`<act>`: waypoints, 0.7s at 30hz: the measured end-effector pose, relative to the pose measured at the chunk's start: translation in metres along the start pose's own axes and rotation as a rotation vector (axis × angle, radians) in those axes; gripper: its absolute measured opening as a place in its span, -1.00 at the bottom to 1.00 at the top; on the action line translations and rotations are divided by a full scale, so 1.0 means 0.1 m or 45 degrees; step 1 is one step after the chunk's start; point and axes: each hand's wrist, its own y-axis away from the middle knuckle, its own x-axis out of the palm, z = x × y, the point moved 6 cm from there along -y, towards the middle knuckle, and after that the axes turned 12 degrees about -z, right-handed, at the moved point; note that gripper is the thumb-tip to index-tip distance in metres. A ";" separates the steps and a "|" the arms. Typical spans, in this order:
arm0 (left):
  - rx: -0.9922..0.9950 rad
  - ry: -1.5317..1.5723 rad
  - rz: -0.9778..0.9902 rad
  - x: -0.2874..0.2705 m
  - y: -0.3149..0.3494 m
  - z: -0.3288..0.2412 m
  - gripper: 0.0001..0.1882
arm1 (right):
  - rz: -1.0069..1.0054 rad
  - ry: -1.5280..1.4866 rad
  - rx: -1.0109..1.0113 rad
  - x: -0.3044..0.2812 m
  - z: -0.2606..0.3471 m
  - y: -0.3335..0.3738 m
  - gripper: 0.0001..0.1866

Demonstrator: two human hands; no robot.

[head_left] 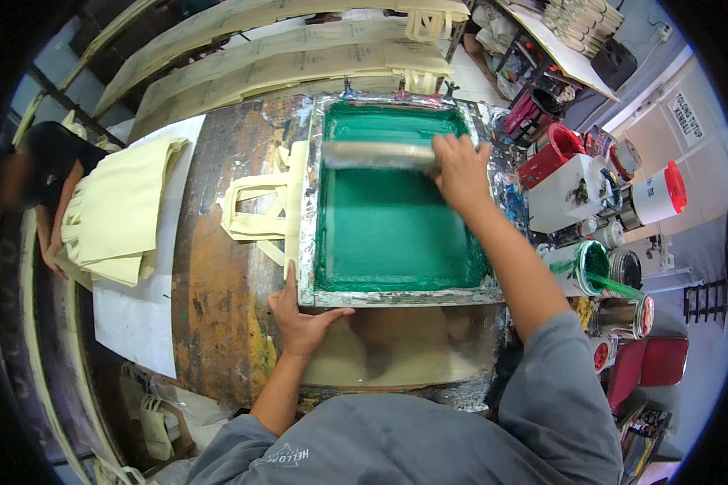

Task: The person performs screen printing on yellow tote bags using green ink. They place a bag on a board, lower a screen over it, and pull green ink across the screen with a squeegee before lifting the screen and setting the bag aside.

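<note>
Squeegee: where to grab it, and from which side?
Squeegee: probably its right end, from above and the right. It's a long bar lying crosswise over the green screen, so that end faces the incoming right arm. The right hand grips there now; blur hides the bar's exact profile.

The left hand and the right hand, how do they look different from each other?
The left hand is spread, thumb apart from fingers, while the right hand curls around the end of the squeegee.
The left hand is at the near left corner of the frame; the right hand is over the green screen, farther from the body.
Both hands are bare.
</note>
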 end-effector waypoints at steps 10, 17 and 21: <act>0.296 0.011 -0.289 -0.32 -0.75 -0.37 0.35 | 0.160 -0.030 0.007 0.30 -0.51 -1.13 -0.36; 0.985 -0.123 -0.160 1.23 -2.74 -1.16 0.02 | 0.052 0.011 -0.048 0.62 -0.38 -0.98 -0.34; 0.762 -0.483 0.129 2.01 -3.09 -1.11 0.01 | 0.098 -0.037 -0.071 0.70 -0.44 -1.02 -0.34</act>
